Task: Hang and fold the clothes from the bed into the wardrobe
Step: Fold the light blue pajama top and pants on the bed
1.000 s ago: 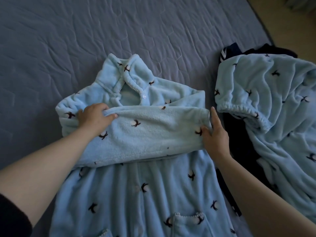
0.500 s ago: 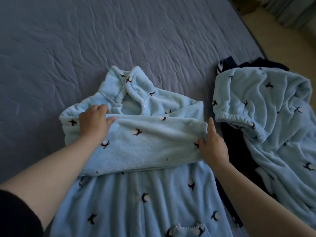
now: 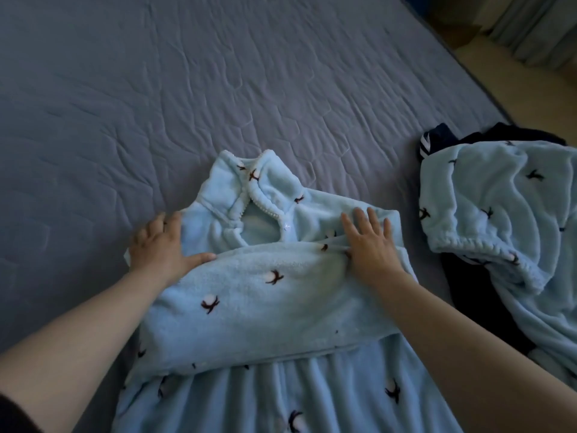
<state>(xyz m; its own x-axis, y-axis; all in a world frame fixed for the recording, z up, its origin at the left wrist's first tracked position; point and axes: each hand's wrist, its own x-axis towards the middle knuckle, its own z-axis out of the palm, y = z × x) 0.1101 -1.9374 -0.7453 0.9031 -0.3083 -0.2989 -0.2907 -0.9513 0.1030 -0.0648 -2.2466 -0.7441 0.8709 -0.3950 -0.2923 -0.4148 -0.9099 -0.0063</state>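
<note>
Change since a second ago: both grips let go of the fold and go flat. The left grip (image 3: 159,245) was clutching the left end of the folded band and the right grip (image 3: 371,242) was pinching its right end. Now both are apart and hold nothing. The left palm is down on the left shoulder of the light-blue fleece pyjama top with the dark flower print (image 3: 265,295), its thumb lying along the band's upper edge. The right has come inward onto the right shoulder, fingers spread and straight, heel of the palm on the band's upper edge. The top lies face up near the middle of the grey quilted bed (image 3: 218,89), its scalloped collar (image 3: 265,179) pointing away from me and the white button (image 3: 286,226) showing just below the neck opening. The band crosses the chest under the collar, and the lower body of the top runs toward me out of frame. My read: the cross-fold is placed and I'm in the smoothing stage. The bottom half still needs folding up before this piece goes to the wardrobe, which isn't in view. The fleece is thick and will likely spring back, so it needs firm pressing. Still queued on the right: a second light-blue fleece garment with an elastic hem (image 3: 499,214), draped over a dark navy garment (image 3: 468,292), apart from the top.
</note>
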